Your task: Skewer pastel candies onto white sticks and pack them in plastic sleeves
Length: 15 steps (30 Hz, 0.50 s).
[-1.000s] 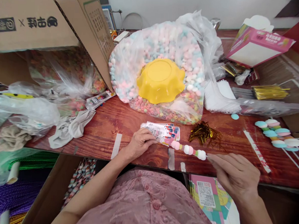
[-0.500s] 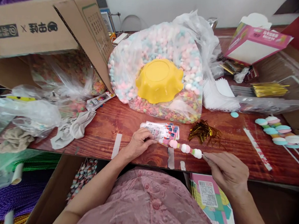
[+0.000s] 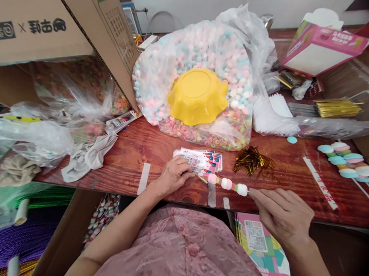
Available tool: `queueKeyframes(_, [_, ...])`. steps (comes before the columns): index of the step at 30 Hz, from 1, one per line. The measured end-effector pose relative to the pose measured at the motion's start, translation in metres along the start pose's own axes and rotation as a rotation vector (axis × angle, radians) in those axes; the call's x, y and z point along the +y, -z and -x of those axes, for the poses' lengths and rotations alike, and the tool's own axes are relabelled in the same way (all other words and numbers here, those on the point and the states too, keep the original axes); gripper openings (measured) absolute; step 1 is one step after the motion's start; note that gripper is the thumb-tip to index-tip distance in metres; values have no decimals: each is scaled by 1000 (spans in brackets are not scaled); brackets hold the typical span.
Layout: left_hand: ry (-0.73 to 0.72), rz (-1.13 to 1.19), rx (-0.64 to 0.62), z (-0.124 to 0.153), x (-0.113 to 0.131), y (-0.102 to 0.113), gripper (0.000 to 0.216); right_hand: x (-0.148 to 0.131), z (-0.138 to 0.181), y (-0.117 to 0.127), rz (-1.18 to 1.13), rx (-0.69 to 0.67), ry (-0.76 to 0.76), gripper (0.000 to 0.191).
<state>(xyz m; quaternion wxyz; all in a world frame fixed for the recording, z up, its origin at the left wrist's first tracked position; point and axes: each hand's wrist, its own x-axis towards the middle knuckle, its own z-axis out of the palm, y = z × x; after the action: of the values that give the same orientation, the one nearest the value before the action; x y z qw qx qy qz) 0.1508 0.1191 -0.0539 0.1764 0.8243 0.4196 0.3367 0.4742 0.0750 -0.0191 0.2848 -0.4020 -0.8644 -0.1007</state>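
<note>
My left hand (image 3: 173, 175) rests on the red-brown table (image 3: 133, 151), its fingers pinched on the near edge of a fan of printed paper labels (image 3: 202, 160). My right hand (image 3: 281, 212) pinches the stick end of a candy skewer (image 3: 228, 184) threaded with pink and white marshmallows. The skewer lies almost level just above the table's front edge, its far tip at the labels by my left fingers. A heap of gold twist ties (image 3: 253, 161) sits just behind the skewer.
A big clear bag of pastel candies (image 3: 202, 43) carries an upturned yellow bowl (image 3: 197, 97). A cardboard box (image 3: 53, 30) and plastic bags fill the left. Finished skewers (image 3: 347, 162) lie at the right, a pink carton (image 3: 324, 48) behind them. Colourful boxes stand below the table.
My right hand has slid the skewer a little leftward, its tip closer to the labels. My left hand has stayed on the labels.
</note>
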Motion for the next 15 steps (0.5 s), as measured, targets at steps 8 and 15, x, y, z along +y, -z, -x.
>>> queueKeyframes(8, [-43, 5, -43, 0, -2, -2, 16, -6, -4, -13, -104, -69, -98, 12])
queueKeyframes(15, [-78, 37, -30, -1, -3, -1, 18, -14, -2, -24, -301, 5, -206, 13])
